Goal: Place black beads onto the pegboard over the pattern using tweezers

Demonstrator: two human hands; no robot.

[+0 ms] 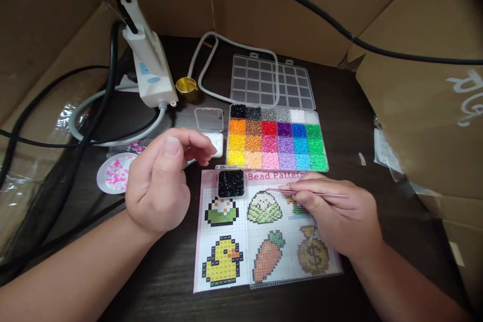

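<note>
My right hand (339, 211) is closed around a pair of pink tweezers (320, 193). The tips of the tweezers touch down at the top edge of a white and green design (264, 207) under a clear pegboard (294, 282). This board lies over the right part of a bead pattern sheet (222, 231). My left hand (162, 176) hovers left of the sheet with loosely curled fingers and nothing visible in it. Near its fingertips is a small box of white beads (216, 145). A small box of black beads (231, 183) rests on the sheet's top edge.
Behind the sheet stands a sorted bead case (277, 141) with its clear lid (271, 80) open. A white dish of pink beads (113, 173), a gold cup (186, 89) and a power strip (151, 68) are at the left. Cables and cardboard walls (422, 110) surround the table.
</note>
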